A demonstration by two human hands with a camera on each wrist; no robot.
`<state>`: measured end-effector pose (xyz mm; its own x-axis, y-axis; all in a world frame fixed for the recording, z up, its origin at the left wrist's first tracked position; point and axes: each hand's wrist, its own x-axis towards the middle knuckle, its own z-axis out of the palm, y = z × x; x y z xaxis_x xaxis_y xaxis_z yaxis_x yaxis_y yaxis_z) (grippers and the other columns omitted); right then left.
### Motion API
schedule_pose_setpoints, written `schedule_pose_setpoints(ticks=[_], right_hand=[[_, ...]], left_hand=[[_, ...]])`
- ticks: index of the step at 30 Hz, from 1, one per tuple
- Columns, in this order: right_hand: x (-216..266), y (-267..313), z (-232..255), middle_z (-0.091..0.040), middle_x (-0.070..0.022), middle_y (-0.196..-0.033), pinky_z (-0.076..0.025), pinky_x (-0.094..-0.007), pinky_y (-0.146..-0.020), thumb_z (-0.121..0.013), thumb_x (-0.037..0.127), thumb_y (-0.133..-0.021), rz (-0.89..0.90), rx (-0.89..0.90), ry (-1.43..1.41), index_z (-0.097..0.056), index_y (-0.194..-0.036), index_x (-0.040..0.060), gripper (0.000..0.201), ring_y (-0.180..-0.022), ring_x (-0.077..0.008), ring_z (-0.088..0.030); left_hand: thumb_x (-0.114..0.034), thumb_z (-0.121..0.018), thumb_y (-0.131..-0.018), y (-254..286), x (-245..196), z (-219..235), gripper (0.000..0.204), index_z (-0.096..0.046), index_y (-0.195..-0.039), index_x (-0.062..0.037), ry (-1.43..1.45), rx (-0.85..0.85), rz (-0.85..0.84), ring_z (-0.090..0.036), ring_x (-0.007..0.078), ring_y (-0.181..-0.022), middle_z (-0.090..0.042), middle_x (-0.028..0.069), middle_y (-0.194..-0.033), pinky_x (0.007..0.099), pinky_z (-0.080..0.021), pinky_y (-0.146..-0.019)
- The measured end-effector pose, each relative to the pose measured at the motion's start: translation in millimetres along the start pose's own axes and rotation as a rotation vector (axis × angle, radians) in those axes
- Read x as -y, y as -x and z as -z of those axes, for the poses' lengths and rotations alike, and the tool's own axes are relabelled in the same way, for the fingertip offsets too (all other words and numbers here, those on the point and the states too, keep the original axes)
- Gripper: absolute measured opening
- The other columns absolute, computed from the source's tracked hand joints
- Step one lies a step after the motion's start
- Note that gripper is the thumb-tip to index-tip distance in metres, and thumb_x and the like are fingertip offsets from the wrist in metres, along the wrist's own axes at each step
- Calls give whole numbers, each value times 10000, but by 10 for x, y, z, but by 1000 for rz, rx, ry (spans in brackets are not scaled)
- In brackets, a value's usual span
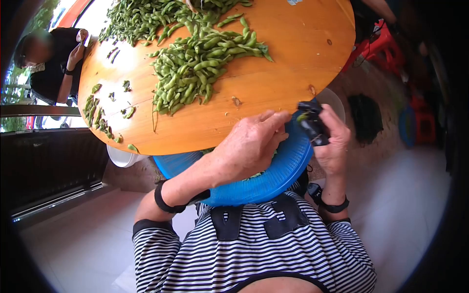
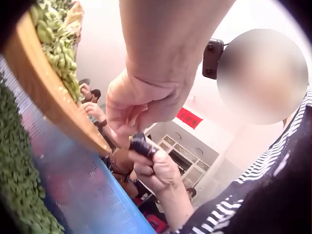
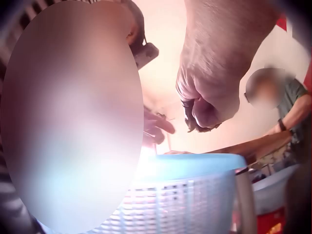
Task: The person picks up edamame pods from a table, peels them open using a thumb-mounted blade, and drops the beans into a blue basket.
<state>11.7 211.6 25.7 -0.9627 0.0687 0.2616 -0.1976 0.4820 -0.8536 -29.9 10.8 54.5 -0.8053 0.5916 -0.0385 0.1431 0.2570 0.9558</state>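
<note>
Black coverings [image 1: 315, 129] wrap the thumb and finger of my right hand [image 1: 332, 141], which pinches a small green bean pod [image 1: 302, 118] between them at the right of a blue basket [image 1: 293, 161]. My left hand [image 1: 251, 141] hangs over the basket with loosely bent fingers, its tips pointing at the right hand; nothing shows between them. In the left wrist view its fingertips come right at the black covering [image 2: 141, 145]. Shelled green beans [image 2: 17, 165] lie in the basket. A heap of bean pods [image 1: 190, 73] lies on the wooden table [image 1: 273, 88] ahead.
A larger pod heap [image 1: 141, 22] covers the table's far side, and scattered pods [image 1: 97, 115] lie at its left. Another person [image 1: 53, 63] sits at the far left. A white tub [image 1: 121, 155] stands under the table edge. Red stools [image 1: 386, 49] are at the right.
</note>
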Motion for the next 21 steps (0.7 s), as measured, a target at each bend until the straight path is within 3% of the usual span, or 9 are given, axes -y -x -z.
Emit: schedule_pose_setpoints(ticks=[1,4,8,12,14,17,19,20,21], right_hand=[[-63,-1,69,-480,-73,-785,-421,-265,-639,-574,-38,-709,14,-66,94,-608,-947,-35,240,-708,-168,-517],[-496,104,414,-533,-118,-826,-451,-296,-688,-586,-10,-791,-72,-268,393,-595,-976,-48,189,-751,-212,-560],[-799,265,716,-599,-152,-913,-468,-307,-754,-567,-10,-828,-290,-318,694,-580,-1028,-51,205,-815,-257,-604],[-703,161,604,-612,-157,-930,-470,-308,-767,-558,-22,-824,-207,-389,666,-573,-1065,-43,242,-849,-259,-621],[-554,30,457,-621,-152,-916,-474,-311,-770,-547,-34,-824,-167,-338,403,-573,-1079,-42,256,-859,-257,-628],[-103,-151,176,-646,-68,-874,-470,-248,-729,-509,-38,-863,-157,-165,78,-613,-1115,-4,275,-798,-116,-596],[-40,-168,-31,-625,-52,-849,-455,-220,-669,-492,-45,-786,-140,-38,-96,-632,-1050,-8,301,-739,-102,-569],[-6,-165,-164,-604,-38,-814,-432,-204,-621,-476,-34,-724,-191,18,-273,-638,-1019,-7,338,-691,-83,-539],[138,-185,-208,-576,-19,-783,-407,-197,-579,-475,-26,-699,-392,137,-433,-639,-1019,-3,361,-644,-63,-505]], left_hand=[[49,-565,-863,-59,-6,27,236,-580,-1098,58,-350,-76,-232,-623,231,-690,-619,134,-850,308,-509,-598],[105,-603,-773,-224,126,500,201,-665,-942,15,-678,-367,-374,-632,283,-691,-608,140,-779,352,-507,-602],[-39,-671,-783,-275,326,1091,159,-679,-940,-21,-956,-469,-165,-617,286,-804,-618,120,-835,378,-489,-724],[-75,-671,-794,-304,404,1140,150,-677,-936,-25,-962,-417,-92,-592,299,-900,-610,111,-919,404,-469,-798],[-70,-665,-797,-310,411,1102,146,-669,-935,-22,-971,-443,-121,-590,308,-888,-605,111,-923,405,-471,-796],[-44,-632,-818,-281,386,1034,139,-619,-951,-6,-987,-499,-250,-578,334,-862,-582,123,-917,389,-475,-780],[-27,-598,-844,-194,317,928,121,-575,-959,1,-828,-515,-344,-587,290,-797,-571,120,-892,345,-478,-712],[-21,-558,-877,-112,265,829,73,-559,-949,-7,-634,-470,-236,-566,225,-686,-562,97,-820,306,-457,-627],[-55,-529,-932,-62,273,713,54,-561,-951,-16,-431,-439,-181,-517,126,-608,-555,48,-743,259,-414,-561]])
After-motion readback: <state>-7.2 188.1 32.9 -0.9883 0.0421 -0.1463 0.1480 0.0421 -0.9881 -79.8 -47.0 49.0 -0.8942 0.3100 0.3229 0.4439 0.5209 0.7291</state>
